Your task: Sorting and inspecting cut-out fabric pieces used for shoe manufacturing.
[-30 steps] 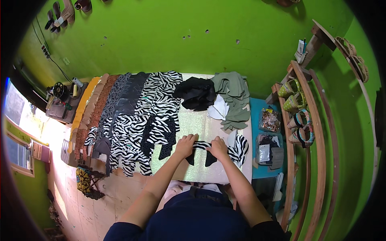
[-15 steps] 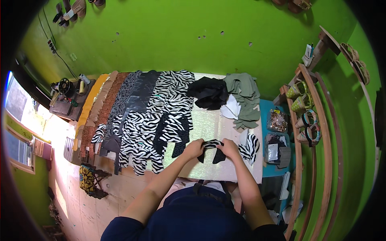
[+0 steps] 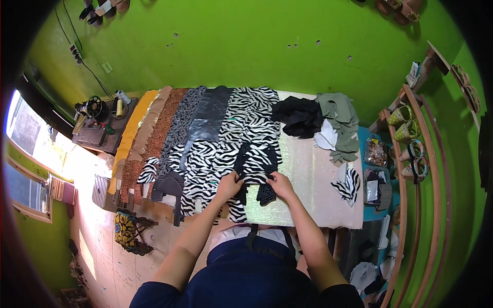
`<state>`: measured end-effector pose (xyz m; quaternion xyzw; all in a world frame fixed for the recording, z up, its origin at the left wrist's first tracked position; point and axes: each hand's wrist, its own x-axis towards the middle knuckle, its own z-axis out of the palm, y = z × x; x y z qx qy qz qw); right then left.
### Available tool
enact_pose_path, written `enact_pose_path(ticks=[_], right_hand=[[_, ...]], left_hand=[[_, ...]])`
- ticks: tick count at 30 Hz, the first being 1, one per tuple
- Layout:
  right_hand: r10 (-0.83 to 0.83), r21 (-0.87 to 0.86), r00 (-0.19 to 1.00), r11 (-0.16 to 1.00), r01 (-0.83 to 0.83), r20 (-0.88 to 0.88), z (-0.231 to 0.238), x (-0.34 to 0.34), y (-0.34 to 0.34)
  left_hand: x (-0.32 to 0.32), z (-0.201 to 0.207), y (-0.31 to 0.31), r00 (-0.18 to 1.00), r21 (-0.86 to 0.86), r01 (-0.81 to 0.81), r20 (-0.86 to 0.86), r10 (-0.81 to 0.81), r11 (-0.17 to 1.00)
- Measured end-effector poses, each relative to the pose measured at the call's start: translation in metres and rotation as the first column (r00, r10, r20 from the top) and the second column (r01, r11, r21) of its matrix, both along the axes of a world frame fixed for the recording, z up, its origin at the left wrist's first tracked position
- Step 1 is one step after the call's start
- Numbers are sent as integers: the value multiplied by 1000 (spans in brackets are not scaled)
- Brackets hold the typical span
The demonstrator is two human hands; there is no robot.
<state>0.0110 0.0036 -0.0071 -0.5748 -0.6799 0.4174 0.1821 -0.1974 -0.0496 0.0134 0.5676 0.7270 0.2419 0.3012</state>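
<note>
Both hands, left hand (image 3: pixel 229 183) and right hand (image 3: pixel 279 185), pinch closed on a zebra piece (image 3: pixel 255 165), holding its edge flat against the zebra row (image 3: pixel 205 159) at nine o'clock.

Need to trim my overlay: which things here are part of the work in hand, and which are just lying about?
In hand: left hand, right hand, zebra-print piece, overlapping zebra-print rows, glittery table cover.

Lying about: black fabric pile, olive fabric pile, sewing machine, shoes on rack.
</note>
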Motion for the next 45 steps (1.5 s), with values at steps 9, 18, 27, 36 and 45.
enact_pose_path(ticks=[9,18,27,36,45], right_hand=[[-66,105,939,994,32,339,8,-31,-24],[-97,440,934,895,-70,345,1,-39,-26],[-109,577,984,816,8,140,15,13,49],[-269,812,837,500,-302,477,58,46,173],[-44,853,987,510,-108,152,68,53,192]], left_hand=[[-9,-6,1,977,-64,115,-171,-124,991],[18,-7,11,911,351,252,-400,-98,902],[70,-7,81,942,373,325,-209,-263,869],[108,33,158,960,405,247,-227,-165,880],[120,35,173,997,419,28,-76,4,908]])
